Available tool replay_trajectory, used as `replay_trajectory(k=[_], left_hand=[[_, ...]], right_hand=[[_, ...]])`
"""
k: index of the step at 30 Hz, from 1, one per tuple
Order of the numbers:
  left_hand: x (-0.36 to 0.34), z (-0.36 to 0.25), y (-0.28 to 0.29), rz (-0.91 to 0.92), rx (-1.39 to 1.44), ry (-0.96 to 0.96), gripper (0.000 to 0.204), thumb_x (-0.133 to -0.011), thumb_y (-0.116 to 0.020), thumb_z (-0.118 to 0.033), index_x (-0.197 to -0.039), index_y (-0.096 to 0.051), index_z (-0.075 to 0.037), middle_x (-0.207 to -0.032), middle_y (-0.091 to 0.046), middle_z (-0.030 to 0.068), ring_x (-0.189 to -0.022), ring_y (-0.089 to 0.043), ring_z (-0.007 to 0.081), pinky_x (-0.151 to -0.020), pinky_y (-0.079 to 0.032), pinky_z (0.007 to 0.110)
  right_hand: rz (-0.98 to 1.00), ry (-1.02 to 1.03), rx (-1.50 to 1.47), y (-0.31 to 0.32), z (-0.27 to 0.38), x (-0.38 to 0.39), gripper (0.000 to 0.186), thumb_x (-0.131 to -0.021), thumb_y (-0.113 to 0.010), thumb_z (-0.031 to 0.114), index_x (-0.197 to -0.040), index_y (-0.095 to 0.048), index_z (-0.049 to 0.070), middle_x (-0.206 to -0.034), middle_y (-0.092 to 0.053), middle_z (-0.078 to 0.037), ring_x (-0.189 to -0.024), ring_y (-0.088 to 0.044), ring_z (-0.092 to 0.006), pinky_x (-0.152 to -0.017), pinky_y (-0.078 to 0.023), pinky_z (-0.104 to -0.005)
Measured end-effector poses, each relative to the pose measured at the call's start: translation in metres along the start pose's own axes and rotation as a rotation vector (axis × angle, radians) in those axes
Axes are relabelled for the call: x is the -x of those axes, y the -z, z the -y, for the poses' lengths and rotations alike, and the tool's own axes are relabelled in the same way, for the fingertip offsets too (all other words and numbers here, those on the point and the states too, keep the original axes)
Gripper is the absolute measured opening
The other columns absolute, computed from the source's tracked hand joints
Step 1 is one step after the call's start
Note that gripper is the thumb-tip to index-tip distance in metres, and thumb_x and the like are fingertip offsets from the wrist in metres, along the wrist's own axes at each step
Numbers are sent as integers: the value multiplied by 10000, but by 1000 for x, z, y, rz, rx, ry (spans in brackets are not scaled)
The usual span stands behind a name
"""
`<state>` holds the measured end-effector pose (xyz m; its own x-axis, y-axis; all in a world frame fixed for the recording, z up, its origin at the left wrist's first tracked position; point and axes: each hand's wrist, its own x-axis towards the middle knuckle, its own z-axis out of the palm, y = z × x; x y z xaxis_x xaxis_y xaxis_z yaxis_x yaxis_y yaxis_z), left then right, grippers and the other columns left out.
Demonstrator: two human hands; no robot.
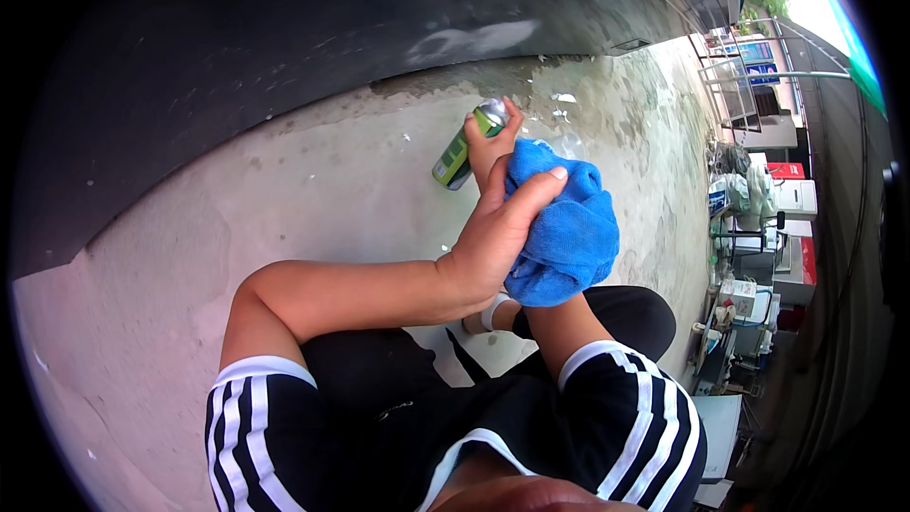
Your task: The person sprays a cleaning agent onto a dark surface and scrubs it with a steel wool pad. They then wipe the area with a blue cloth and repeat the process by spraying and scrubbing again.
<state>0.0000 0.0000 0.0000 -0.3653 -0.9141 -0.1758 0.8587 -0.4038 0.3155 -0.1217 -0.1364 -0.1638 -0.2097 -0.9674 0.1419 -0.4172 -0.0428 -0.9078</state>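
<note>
A blue cloth (569, 232) is bunched in front of me. My left hand (498, 228) is closed on its left side, with the thumb lying across the top. Behind the cloth my right forearm comes up from the lower right, and the cloth hides its wrist. Beyond the cloth, my right hand (487, 144) grips a green and black spray can (457, 159) with a silvery top. The can is tilted, its top toward the upper right. Something clear and plastic-looking (570, 145) shows just past the cloth, partly covered.
A dark wall or panel (237, 66) with pale smears rises ahead and to the left. White scraps (563, 98) lie on the stained concrete floor (237, 218). Boxes (794, 196), bags and other clutter line the right side, near a metal frame (730, 90). My knees are bent below my arms.
</note>
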Motion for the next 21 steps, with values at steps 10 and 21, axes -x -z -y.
replay_trajectory(k=[10,21], left_hand=[[-1,4,2,8,42,-4,519,-957,-635,-366,-1341,-417,-93,-1212,-539,72,-1163,-541,166,-1019,-436,339],[3,2,-1,20,-35,-38,612,-929,-652,-408,-1357,-384,-62,-1223,-520,86,-1162,-532,171,-1013,-433,334]], right_hand=[[79,384,151,-26,-30,32,655,-804,-791,137,-1355,-439,106,-1197,-553,-118,-1042,-568,-227,-928,-466,-338],[57,532,55,-44,6,48,666,-786,-800,129,-1346,-440,113,-1191,-557,-109,-1060,-576,-221,-946,-465,-352]])
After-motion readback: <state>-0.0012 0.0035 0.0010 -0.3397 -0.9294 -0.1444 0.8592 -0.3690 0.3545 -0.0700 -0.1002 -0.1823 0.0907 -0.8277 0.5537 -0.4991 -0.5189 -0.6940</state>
